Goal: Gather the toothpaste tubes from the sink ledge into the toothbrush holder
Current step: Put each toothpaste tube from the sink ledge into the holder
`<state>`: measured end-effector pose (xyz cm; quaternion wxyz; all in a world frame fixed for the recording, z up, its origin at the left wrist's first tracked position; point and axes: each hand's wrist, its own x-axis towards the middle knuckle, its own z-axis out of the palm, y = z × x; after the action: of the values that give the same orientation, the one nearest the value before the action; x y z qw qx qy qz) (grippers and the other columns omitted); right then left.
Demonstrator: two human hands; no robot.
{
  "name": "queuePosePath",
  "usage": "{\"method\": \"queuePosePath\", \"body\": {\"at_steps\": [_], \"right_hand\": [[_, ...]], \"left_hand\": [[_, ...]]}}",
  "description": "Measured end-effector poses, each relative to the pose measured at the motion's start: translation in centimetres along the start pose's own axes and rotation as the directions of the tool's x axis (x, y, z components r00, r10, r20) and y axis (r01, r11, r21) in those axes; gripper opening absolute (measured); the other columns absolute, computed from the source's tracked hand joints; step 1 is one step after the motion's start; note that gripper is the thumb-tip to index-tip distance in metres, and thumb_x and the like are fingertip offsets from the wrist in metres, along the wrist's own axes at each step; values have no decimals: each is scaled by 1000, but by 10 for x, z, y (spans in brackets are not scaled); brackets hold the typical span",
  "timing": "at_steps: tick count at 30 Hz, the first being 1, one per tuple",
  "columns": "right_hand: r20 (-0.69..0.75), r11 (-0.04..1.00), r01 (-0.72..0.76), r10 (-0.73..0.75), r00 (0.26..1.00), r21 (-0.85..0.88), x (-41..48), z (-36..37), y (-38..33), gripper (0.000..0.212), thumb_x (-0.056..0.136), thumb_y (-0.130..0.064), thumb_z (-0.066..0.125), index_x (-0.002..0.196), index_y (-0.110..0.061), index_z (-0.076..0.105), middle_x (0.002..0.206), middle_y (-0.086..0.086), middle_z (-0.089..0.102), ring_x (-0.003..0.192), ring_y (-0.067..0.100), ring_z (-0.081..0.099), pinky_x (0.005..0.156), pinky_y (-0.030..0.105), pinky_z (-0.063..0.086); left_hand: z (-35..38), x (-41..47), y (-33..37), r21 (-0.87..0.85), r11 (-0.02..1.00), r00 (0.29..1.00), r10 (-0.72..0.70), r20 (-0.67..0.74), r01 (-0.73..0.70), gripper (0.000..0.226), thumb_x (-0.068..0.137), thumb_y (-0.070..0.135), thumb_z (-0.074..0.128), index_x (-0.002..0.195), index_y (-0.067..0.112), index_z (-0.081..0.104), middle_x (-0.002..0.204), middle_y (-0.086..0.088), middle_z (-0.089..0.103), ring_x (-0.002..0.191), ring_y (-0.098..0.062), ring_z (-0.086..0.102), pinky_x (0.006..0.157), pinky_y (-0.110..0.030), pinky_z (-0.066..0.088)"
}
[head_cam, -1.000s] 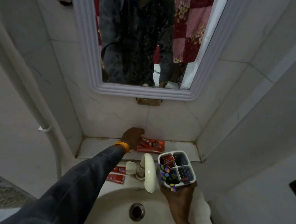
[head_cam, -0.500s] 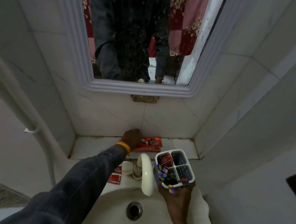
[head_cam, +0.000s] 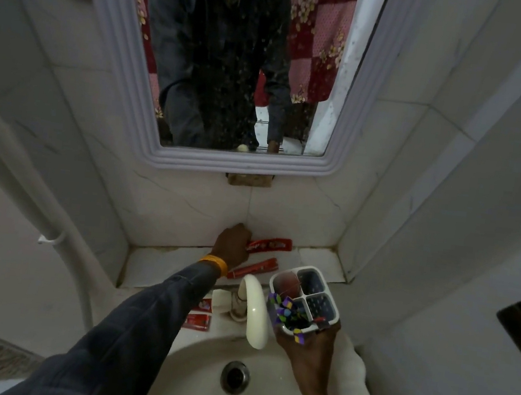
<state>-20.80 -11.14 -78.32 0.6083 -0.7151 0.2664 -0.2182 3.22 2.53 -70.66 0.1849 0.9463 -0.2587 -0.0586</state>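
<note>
My left hand [head_cam: 231, 246] is closed around the end of a red toothpaste tube [head_cam: 271, 245] at the back of the sink ledge [head_cam: 314, 257], against the wall tile. A second red tube [head_cam: 253, 269] lies just in front of it, apparently untouched, though my wrist hides its near end. My right hand [head_cam: 309, 347] grips the white toothbrush holder [head_cam: 305, 298] from beneath, beside the tap [head_cam: 255, 312], above the basin.

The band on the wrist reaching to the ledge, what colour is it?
Yellow-orange wristband on the left hand, clearest in the head view.
</note>
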Motion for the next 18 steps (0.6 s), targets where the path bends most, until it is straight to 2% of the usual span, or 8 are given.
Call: {"method": "queuePosePath", "body": {"at_steps": [2, 5, 7, 9, 12, 15, 16, 18], "right_hand": [[-15, 1000, -5, 5, 1000, -15, -1, -1, -3, 119, 50, -17, 105, 150, -22, 41, 138, -7, 68, 122, 11, 72, 98, 36, 60], [-48, 1000, -3, 2, 999, -18, -2, 1, -7, 122, 45, -33, 103, 150, -22, 42, 138, -3, 68, 122, 13, 71, 100, 43, 60], [-48, 999, 17, -19, 999, -37, 0, 1, -8, 122, 45, -34, 103, 150, -21, 43, 137, -4, 69, 122, 12, 72, 100, 45, 61], [-29, 999, 26, -27, 999, -42, 4, 1, -4, 122, 46, -32, 103, 152, -22, 43, 139, -3, 68, 124, 13, 71, 102, 47, 61], [-4, 998, 61, -61, 998, -33, 5, 1, -14, 120, 47, -25, 106, 151, -25, 46, 140, -4, 68, 127, 16, 69, 104, 48, 59], [-7, 995, 100, -100, 995, 12, 3, 3, -20, 103, 54, 6, 102, 141, -20, 52, 123, -23, 75, 110, -6, 72, 91, 17, 59], [-9, 994, 104, -103, 995, 27, 2, 3, -21, 104, 54, 8, 102, 141, -20, 50, 122, -23, 74, 108, -9, 72, 87, 12, 58], [-23, 995, 97, -98, 995, -13, 3, 2, -13, 114, 51, -10, 108, 147, -21, 48, 134, -11, 71, 118, 2, 72, 94, 23, 61]], "left_hand": [[-24, 0, 18, -198, 980, 999, 10, -47, -19, 27, 78, 21, 77, 99, 8, 69, 100, -11, 69, 86, -25, 68, 68, -28, 51], [-58, -1, 55, -567, 823, 997, 60, 47, -23, 43, 71, 23, 84, 108, 8, 67, 99, -3, 72, 83, -16, 71, 75, -26, 60], [-71, -4, 78, -633, 771, 984, 159, 86, -69, 43, 72, 22, 84, 108, 7, 66, 96, -5, 74, 78, -13, 72, 69, -22, 60], [-73, -7, 98, -615, 776, 962, 255, 101, -141, 39, 75, 24, 83, 106, 6, 67, 94, -9, 75, 70, -13, 73, 61, -20, 59], [-58, -9, 114, -506, 836, 946, 306, 108, -213, 39, 75, 28, 83, 105, 7, 70, 97, -11, 76, 75, -22, 74, 64, -30, 61], [-41, -6, 115, -277, 905, 934, 352, 57, -324, 25, 75, 31, 81, 93, 13, 76, 91, -5, 78, 77, -19, 71, 71, -29, 55], [-37, -6, 114, -225, 912, 927, 368, 73, -344, 18, 77, 28, 79, 89, 15, 76, 90, -3, 77, 79, -18, 70, 73, -29, 54], [-32, -5, 113, -152, 915, 914, 392, 109, -374, 8, 79, 18, 74, 86, 16, 75, 92, -2, 77, 83, -19, 70, 76, -29, 54]]}}
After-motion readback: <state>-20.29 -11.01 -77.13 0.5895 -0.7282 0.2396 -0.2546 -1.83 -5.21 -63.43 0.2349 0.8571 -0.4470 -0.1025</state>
